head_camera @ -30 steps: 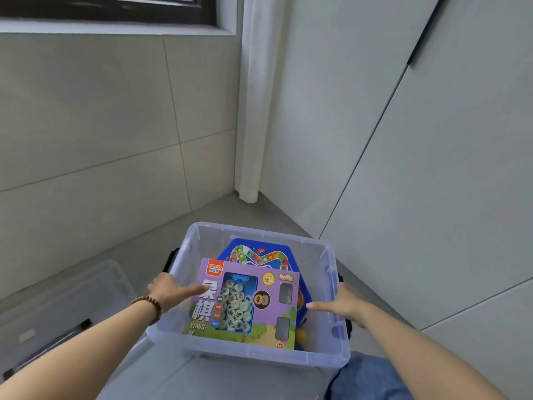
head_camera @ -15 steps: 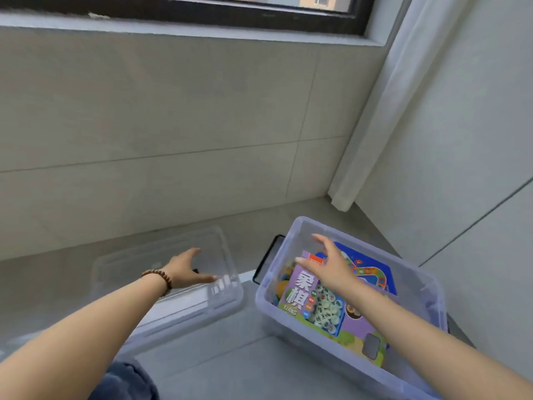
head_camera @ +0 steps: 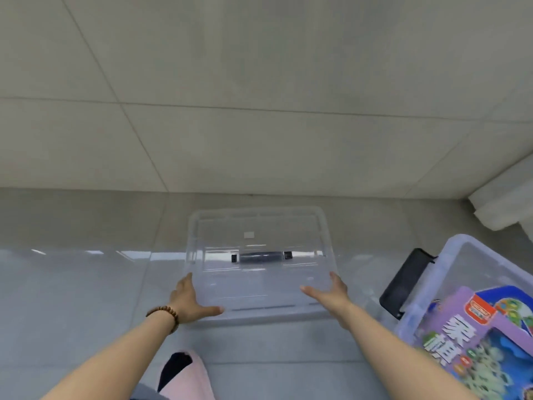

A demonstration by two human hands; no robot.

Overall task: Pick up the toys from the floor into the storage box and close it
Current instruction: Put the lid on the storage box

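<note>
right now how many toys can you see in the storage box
2: a purple game box on top in the storage box, a blue board partly under it. More may be hidden beneath or off frame.

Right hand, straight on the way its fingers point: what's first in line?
The clear lid: the open right hand points toward the wall along the lid's right edge, so it likely meets that rim first. Contact now is unclear.

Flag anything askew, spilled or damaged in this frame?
Nothing stands out. The clear lid lies flat on the floor, intact, with the left hand and right hand at its near corners. The storage box beside it is open, toys inside, none spilled.
</note>
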